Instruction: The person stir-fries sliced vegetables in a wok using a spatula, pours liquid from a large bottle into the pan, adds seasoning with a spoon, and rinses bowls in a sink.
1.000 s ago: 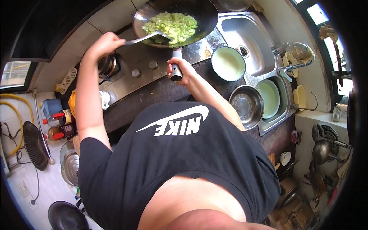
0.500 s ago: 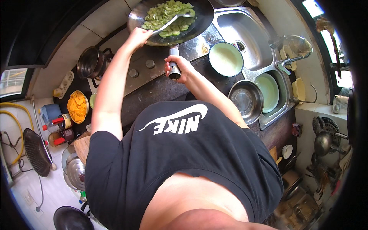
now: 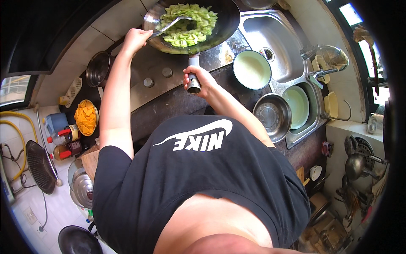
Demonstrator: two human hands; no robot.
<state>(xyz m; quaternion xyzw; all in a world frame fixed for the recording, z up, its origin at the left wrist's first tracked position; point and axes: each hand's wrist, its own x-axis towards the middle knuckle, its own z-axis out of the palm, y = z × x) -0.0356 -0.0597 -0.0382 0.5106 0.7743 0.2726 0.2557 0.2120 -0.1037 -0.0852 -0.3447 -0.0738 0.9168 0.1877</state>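
At the far side, a large wok [image 3: 227, 26] holds a heap of thin pale-green vegetable slices [image 3: 207, 21]. My left hand [image 3: 136, 41] is closed around the handle of a metal spatula [image 3: 163, 29], just outside the wok's left rim. The spatula's head reaches into the middle of the slices and is partly hidden among them. Below the near rim, my right hand [image 3: 203, 79] grips the wok handle [image 3: 193, 86], whose metal end pokes out of my fist toward me.
A double steel sink [image 3: 277, 34] is at right, with a white enamel bowl [image 3: 252, 70] and a steel basin [image 3: 272, 117] beside it and a pale-green basin [image 3: 296, 107] inside. At left stand a bowl of orange pieces [image 3: 86, 117], sauce bottles [image 3: 65, 135] and a steel pot [image 3: 98, 70].
My left hand has moved left, drawing the spatula's head left through the slices, and a dark gap shows among them. My right hand keeps its hold on the wok handle.
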